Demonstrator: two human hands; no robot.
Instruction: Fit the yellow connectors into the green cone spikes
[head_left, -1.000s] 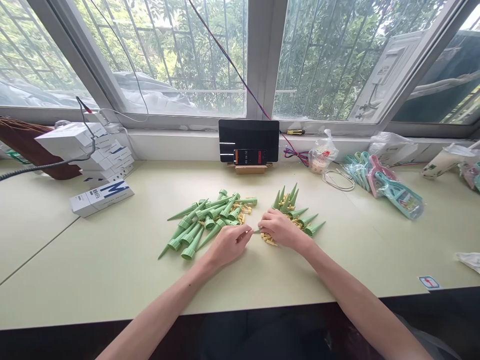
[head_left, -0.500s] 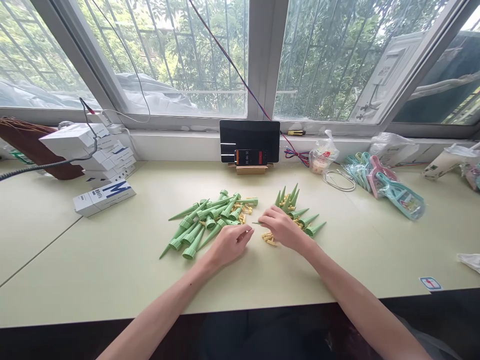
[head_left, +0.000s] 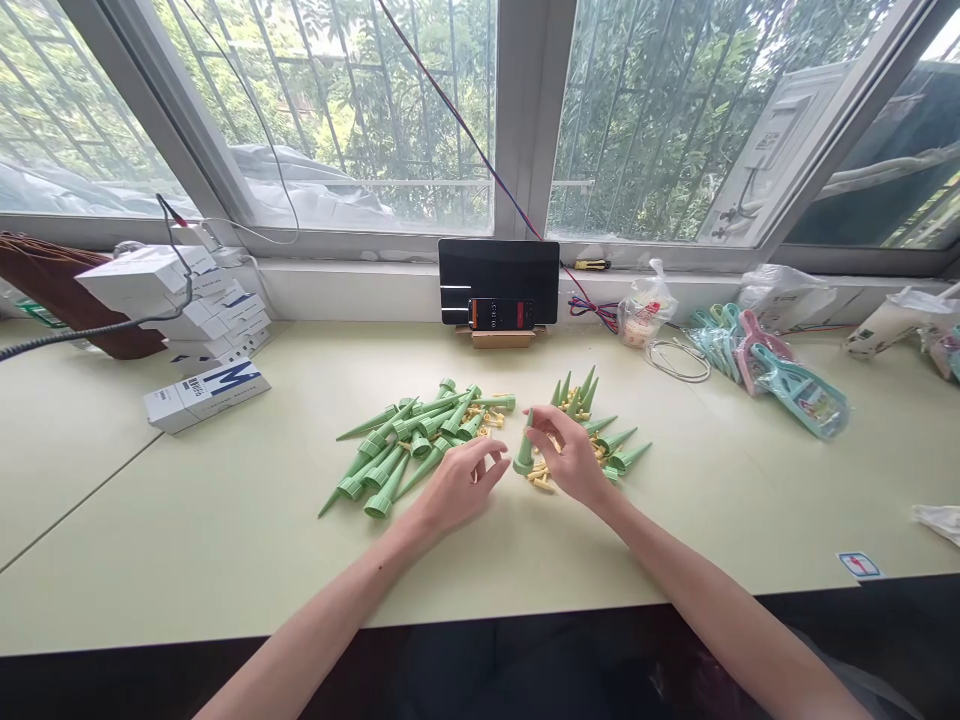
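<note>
My right hand [head_left: 566, 455] holds a green plastic watering spike [head_left: 525, 452] nearly upright, its tip up and its wide capped end low. My left hand [head_left: 469, 480] is just left of that spike, thumb and fingers apart with nothing visible between them. A pile of green spikes [head_left: 386, 465] lies beyond and left of my left hand. Small yellow plastic parts [head_left: 495, 408] sit at the pile's right side. More yellow pieces [head_left: 541, 482] lie by my right hand, which partly hides them. Beyond it are several spikes with yellow parts [head_left: 616, 440], some standing, others lying.
A phone [head_left: 502, 314] showing a timer leans on a dark tablet [head_left: 499, 265] at the back. White boxes [head_left: 206, 395] are at the left. Bagged teal and pink plastic tools [head_left: 799, 390] and a coiled pale cable [head_left: 679, 362] lie at the right.
The spike in my right hand has swung from lying nearly flat, with only its thin tip showing, to upright. My left fingers have spread apart a little.
</note>
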